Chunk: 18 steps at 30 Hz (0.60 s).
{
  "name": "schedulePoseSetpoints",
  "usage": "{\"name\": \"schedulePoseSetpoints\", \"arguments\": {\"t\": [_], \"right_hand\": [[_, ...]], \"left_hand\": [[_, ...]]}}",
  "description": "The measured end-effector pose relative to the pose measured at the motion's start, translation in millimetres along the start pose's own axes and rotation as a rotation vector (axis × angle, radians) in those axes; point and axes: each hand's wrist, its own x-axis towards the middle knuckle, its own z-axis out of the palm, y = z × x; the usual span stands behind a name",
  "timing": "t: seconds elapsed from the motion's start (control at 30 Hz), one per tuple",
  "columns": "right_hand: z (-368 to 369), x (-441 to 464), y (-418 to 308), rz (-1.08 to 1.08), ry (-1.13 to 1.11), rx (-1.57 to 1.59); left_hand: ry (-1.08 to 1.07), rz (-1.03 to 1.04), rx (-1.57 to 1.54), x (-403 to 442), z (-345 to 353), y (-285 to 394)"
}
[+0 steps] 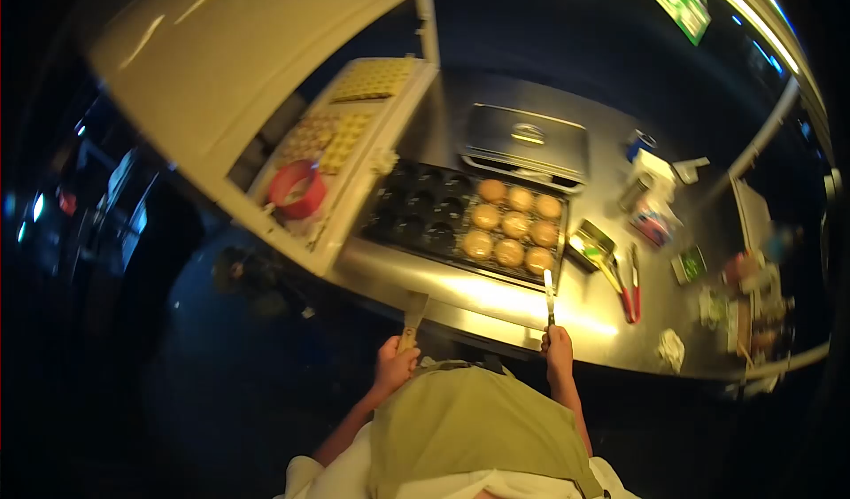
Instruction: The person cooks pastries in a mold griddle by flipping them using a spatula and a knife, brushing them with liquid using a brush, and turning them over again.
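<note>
My left hand (395, 365) is closed round the wooden handle of a flat metal scraper (413, 319), blade upward, near the counter's front edge. In my right hand (557, 347) is a slim palette knife (550, 297) with a dark handle. Its pale tip reaches the front right corner of a black moulded griddle (416, 249), close to the nearest cake. Golden round cakes (513, 224) fill the cups on the griddle's right side. On the left side the round cups look dark, with no cakes in them.
A lidded steel pan (528, 140) stands behind the griddle. To its right are a small metal tin (591, 242), red-handled tongs (630, 291) and a crumpled cloth or paper (671, 350). At left, a pink-red bowl (297, 189) sits by trays of small yellow pieces (376, 79) under a white hood.
</note>
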Motion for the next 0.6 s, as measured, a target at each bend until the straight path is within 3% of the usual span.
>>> {"name": "schedulePoseSetpoints", "arguments": {"t": [0.17, 0.27, 0.43, 0.6], "right_hand": [[84, -45, -4, -0.063, -0.115, -0.134], [116, -81, 7, -0.005, -0.208, -0.008], [151, -136, 32, 0.067, -0.322, 0.064], [168, -179, 48, 0.081, -0.299, 0.082]], "left_hand": [[0.091, 0.007, -0.012, -46, -66, -5], [0.149, 0.01, -0.026, -66, -108, -26], [0.124, 0.006, -0.167, -88, -160, -41], [0.104, -0.005, -0.144, -106, -190, -44]]}}
